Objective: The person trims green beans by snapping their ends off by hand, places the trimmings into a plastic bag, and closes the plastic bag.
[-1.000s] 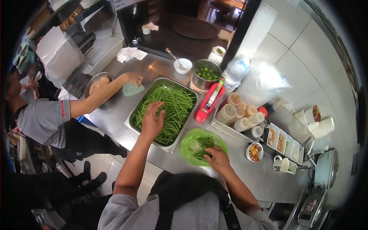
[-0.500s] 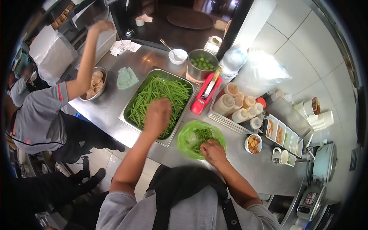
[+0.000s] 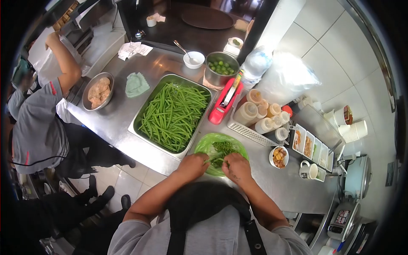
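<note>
A light green plastic bag (image 3: pixel 203 146) sits on the steel counter close to my body, with small green bean scraps (image 3: pixel 225 147) in it. My left hand (image 3: pixel 194 165) is at the bag's left edge, fingers closed; what they hold is hidden. Over the bag's right side, my right hand (image 3: pixel 235 166) is curled, its fingertips among the green pieces, and its grip is too small to make out. Beyond my left hand lies a deep steel pan (image 3: pixel 135 128) full of green beans (image 3: pixel 172 114).
Right of the pan lies a red dispenser (image 3: pixel 222 108), before a basket (image 3: pixel 248 133) of squeeze bottles. A steel pot (image 3: pixel 212 76) of small green limes and a white bowl (image 3: pixel 194 63) stand behind. At left, a co-worker (image 3: pixel 40 119) stands near a bowl of pale meat (image 3: pixel 98 91).
My left hand has come from over the beans to the bag's left edge. My right hand stays at the bag. The co-worker's raised arm has swung left.
</note>
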`<state>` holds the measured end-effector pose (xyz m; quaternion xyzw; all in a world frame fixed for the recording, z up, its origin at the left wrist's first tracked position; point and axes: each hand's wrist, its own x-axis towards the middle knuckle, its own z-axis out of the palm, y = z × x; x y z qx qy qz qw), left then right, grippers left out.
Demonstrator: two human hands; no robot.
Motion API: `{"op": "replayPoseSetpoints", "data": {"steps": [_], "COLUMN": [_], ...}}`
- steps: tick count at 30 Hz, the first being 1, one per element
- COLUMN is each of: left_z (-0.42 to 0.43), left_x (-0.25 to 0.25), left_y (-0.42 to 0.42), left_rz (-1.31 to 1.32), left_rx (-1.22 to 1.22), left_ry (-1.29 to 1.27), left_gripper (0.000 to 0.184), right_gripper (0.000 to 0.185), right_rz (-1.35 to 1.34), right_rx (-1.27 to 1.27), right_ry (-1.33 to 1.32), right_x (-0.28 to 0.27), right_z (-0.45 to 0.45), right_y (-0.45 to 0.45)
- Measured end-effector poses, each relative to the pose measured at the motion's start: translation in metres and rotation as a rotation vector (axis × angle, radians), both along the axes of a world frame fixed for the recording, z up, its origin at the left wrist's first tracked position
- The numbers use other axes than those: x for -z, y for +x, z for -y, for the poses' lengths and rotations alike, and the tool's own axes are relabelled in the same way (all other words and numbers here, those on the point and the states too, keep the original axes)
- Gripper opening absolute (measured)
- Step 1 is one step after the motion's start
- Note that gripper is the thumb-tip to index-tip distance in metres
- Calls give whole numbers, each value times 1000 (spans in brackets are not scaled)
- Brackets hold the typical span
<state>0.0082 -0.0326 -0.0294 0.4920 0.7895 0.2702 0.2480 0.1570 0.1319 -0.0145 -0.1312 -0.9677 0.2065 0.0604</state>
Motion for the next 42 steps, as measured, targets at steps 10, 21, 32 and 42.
{"op": "replayPoseSetpoints", "data": {"steps": [10,21,32,42], "left_z": [-44,-39,-39,-37], "left_x": [5,0,-9,-21], "left_y": [14,-1,-7,1], "left_rz": [859,312,192,149], "left_rx": [-42,-33,-8,-53], "left_ry": [317,472,444,417], "left_gripper": [30,20,17,18], "right_gripper": [12,15,12,9], "right_rz": [-236,-192,-11,-70], "right_rx": [205,136,168,278], "right_ry": [-448,-213,-149,-230], "right_x": [-42,-69,-74,-60], "right_z": [-2,-11,-16,-26], "right_y": [-6,-2,0,1]}}
